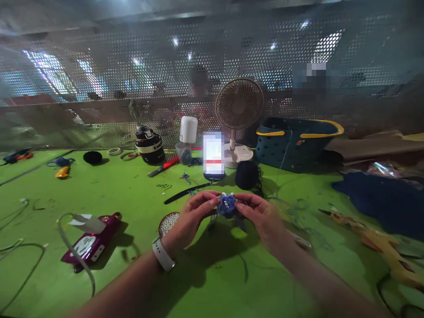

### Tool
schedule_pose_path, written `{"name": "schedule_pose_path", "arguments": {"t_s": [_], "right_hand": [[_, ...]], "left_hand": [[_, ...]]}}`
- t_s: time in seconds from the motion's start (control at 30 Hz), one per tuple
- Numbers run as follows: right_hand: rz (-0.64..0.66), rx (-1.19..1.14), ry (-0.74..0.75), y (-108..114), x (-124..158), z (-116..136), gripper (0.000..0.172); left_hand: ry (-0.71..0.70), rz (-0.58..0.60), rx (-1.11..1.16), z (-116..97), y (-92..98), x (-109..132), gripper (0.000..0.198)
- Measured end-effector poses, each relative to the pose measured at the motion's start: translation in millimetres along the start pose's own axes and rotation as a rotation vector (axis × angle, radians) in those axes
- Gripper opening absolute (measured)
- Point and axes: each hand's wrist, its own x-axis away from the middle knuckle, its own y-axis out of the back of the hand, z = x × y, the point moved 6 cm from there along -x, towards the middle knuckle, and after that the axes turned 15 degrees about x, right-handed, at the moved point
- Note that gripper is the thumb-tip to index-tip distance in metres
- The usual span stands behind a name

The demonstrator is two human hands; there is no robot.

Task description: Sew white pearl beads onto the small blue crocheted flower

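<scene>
Both forearms reach forward over the green bench (pixel 99 194), the left hand (pixel 192 218) and right hand (pixel 263 216) pinching a small blue beaded flower (pixel 226 205) between their fingertips, just above the bench, before the phone (pixel 213 155).

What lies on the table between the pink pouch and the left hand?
In the head view, a round beaded disc lies there, its edge hidden by the left hand.

Phone screen (pixel 213 153): blurred, just left of the fan (pixel 239 106).
Blue piece (pixel 226 205): perhaps beaded; fingertips (pixel 212 200) hide its sides.
</scene>
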Motion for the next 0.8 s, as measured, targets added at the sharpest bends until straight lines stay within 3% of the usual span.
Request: {"name": "schedule_pose_path", "arguments": {"t_s": [0.17, 0.53, 0.6, 0.67, 0.8], "right_hand": [[0.003, 0.031, 0.004, -4, 4, 1, 0.035], [0.004, 0.081, 0.019, -6, 7, -3, 0.036], [-0.033, 0.171, 0.095, -2, 9, 3, 0.032], [-0.081, 0.334, 0.264, 3, 14, 16, 0.031], [0.002, 0.698, 0.621, -4, 27, 38, 0.056]], "left_hand": [[0.028, -0.087, 0.081, 6, 2.6, -3, 0.036], [0.121, -0.010, 0.185, 12, 3.6, -3, 0.077], [0.154, -0.022, 0.222, 11, 5.2, -3, 0.083], [0.199, -0.045, 0.258, 11, 6.8, -3, 0.082], [0.319, -0.045, 0.347, 15, 4.9, -1, 0.070]]}}
